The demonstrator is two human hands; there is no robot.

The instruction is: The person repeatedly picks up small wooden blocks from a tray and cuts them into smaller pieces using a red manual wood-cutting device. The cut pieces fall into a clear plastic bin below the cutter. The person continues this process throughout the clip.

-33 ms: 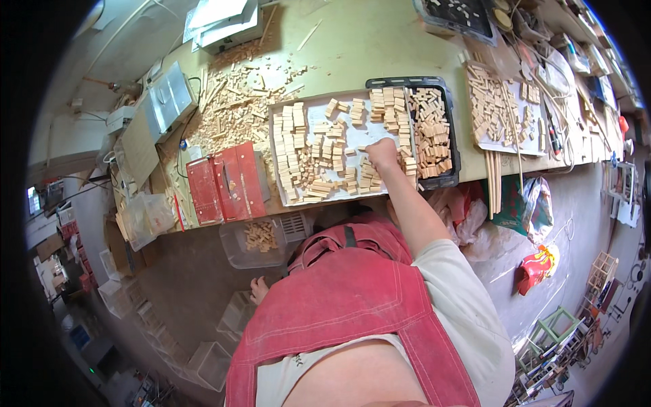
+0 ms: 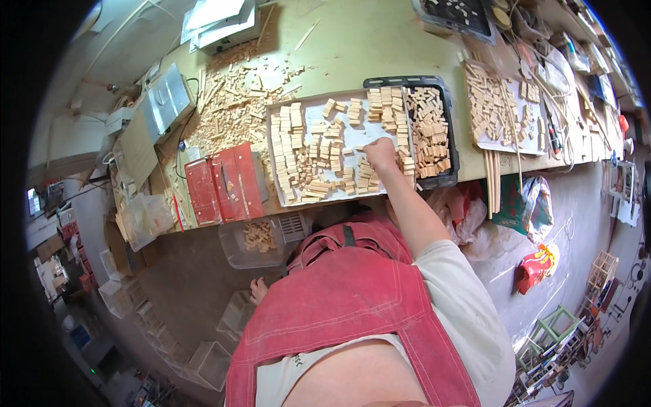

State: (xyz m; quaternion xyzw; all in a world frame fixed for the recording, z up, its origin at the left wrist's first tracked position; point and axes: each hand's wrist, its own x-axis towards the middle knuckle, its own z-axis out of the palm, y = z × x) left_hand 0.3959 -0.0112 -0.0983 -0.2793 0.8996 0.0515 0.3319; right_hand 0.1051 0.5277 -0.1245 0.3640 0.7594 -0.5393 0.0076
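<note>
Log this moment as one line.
right hand: over white tray, among wooden blocks, grip unclear | left hand: beside red apron | black crate: right of tray

The right forearm (image 2: pixel 415 214) slants up to the curled right hand (image 2: pixel 381 153), above and right of centre; the left hand (image 2: pixel 258 290) hangs lower left of centre, fingers loose.

Small, pale tan, rectangular wooden blocks (image 2: pixel 296 117) lie in a shallow, thin-walled, roughly rectangular tray (image 2: pixel 354 136) with a whitish floor. Along its left side and at the upper right they sit packed in columns; left of the middle, smaller pieces lie loosely jumbled among short rows. A few little groups stand apart near the top, with bare floor showing between them
</note>
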